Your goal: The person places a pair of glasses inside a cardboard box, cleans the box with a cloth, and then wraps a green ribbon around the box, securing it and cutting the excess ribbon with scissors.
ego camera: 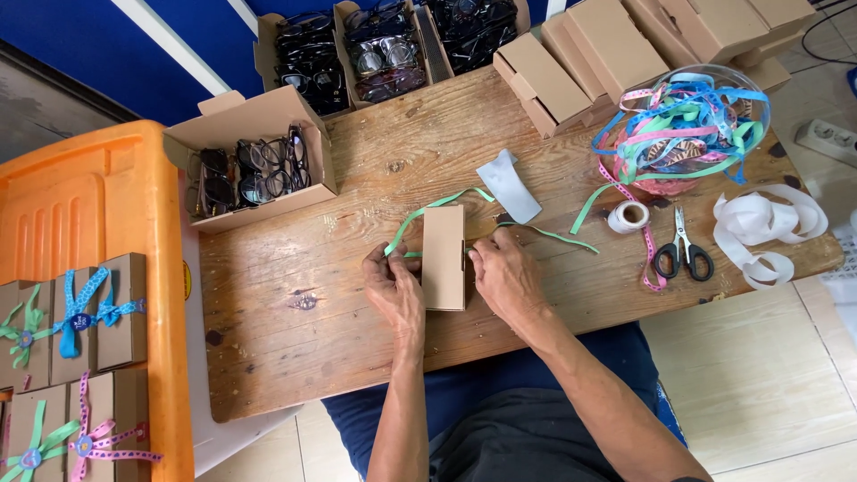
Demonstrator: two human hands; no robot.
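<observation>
Two bare hands meet at a small cardboard box lying near the middle of a worn wooden bench. The box's long axis runs away from the person, toward the far edge. The left hand sits against the box's left side, its grip closed on a green ribbon pinched between fingertips; the right hand presses the box's right side, fingers curled against the cardboard, its grip closed there too — whether it also pinches ribbon cannot be told. The ribbon loops up from the left hand, arcs over the far end of the box and trails off to the right along the bench. Both hands are touching the box, neither nearer than the other.

Just beyond the box lies a grey strip. Further right — a tape roll, scissors, a clear bowl of coloured ribbons and a coil of white ribbon. An open carton of glasses stands far left. Finished, ribbon-tied boxes rest on an orange crate.
</observation>
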